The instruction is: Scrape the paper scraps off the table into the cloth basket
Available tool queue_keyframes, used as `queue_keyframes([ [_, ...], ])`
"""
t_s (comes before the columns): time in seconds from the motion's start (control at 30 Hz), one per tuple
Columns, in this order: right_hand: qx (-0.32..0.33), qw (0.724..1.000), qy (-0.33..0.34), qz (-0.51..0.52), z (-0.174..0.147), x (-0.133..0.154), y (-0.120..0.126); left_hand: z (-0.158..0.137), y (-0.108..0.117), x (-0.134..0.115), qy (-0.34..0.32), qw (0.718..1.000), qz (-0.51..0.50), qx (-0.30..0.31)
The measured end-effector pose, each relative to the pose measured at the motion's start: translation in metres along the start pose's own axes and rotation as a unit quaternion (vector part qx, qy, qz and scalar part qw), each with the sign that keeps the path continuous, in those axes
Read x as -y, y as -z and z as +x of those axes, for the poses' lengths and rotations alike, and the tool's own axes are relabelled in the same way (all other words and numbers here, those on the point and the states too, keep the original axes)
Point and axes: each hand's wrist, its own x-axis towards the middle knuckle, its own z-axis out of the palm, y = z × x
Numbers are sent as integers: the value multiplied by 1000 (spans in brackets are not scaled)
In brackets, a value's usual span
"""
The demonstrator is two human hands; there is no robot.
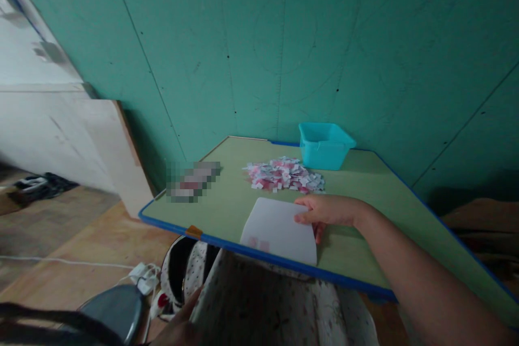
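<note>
My right hand (314, 212) reaches in from the right and pinches the right edge of a white sheet (279, 227), thumb on top and fingers underneath. The sheet is at the table's near edge, and a few pinkish squares show at its lower left. Just beyond it is a heap of small white and pink paper pieces (284, 174). A turquoise plastic basket (326, 148) stands behind the heap. At the bottom, my left hand (182, 324) is dim and partly out of frame beside the pale patterned cloth (279, 303) over my lap; its fingers do not show clearly.
The pale green table (357, 248) has blue edging and stands against a green wall (259, 54). A pixelated item (194, 181) lies on its left side. Below left are a spotted bag (188, 265), a white power strip (144, 277) with cables and a grey round stool (111, 311).
</note>
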Motion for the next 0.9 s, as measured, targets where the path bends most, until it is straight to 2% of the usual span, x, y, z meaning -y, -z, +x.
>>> queue_keyframes([
  [0.07, 6, 1000, -8, 3, 1, 0, 0, 0, 0, -1, -2, 1000, -17, -8],
  [0.17, 11, 1000, -12, 16, 0, -1, 0, 2, -2, 0, -44, 998, -37, -23],
  [0.23, 14, 1000, -2, 24, 0, 0, 0, 3, -7, 0, -16, 1000, -24, -9],
  [0.27, 16, 1000, 4, 26, -1, 1, -1, 2, -12, 0, -8, 1000, -20, -1],
  [0.37, 35, 999, 5, 15, -3, 5, -6, -8, -31, -5, -43, 996, -77, 18],
  [0.47, 32, 999, 7, -36, -3, 11, -16, -25, -53, -15, -28, 991, -126, 26],
  [0.53, -7, 995, 27, -100, -4, 16, -22, -34, -64, -22, 7, 993, -121, 14],
  [0.6, -35, 988, 47, -147, -5, 21, -28, -37, -70, -28, -2, 988, -145, 53],
  [0.67, -44, 987, 49, -148, -6, 25, -31, -37, -74, -29, -2, 984, -159, 76],
  [0.73, -69, 990, 47, -115, -7, 26, -29, -37, -76, -28, -1, 981, -174, 88],
  [0.8, -135, 987, 69, -61, -6, 26, -21, -37, -75, -25, -10, 978, -187, 97],
  [0.9, -271, 948, 159, 47, -5, 24, -2, -31, -65, -19, -18, 980, -167, 103],
])
